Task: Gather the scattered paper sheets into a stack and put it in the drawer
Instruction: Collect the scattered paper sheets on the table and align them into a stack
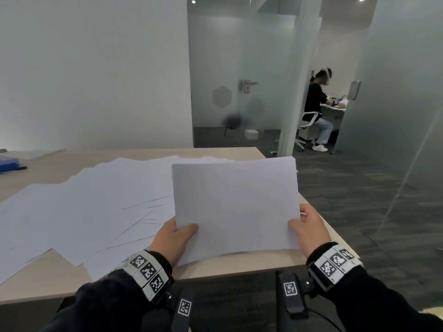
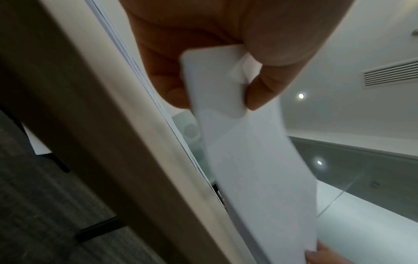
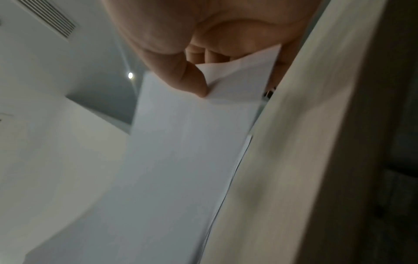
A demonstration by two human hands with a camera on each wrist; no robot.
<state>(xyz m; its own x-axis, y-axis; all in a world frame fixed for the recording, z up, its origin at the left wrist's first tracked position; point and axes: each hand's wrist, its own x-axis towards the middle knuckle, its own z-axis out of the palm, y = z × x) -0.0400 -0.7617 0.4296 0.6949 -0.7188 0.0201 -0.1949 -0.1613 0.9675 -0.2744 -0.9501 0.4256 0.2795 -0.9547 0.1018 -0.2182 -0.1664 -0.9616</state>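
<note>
I hold a stack of white paper sheets (image 1: 236, 207) lifted off the desk's right end. My left hand (image 1: 176, 236) pinches its lower left corner, thumb on top. My right hand (image 1: 309, 226) pinches the lower right corner the same way. In the left wrist view the stack (image 2: 260, 169) runs away from my left hand (image 2: 214, 75), thumb and fingers on either side. The right wrist view shows the stack (image 3: 169, 160) under the thumb of my right hand (image 3: 199, 71). Several loose sheets (image 1: 84, 207) lie spread over the desk's left and middle. No drawer is in view.
The light wooden desk (image 1: 239, 264) has its front edge just below my wrists. A blue object (image 1: 9, 164) lies at the far left. Beyond the desk are dark carpet, frosted glass walls and a door; a person (image 1: 316, 111) sits at another desk at the back.
</note>
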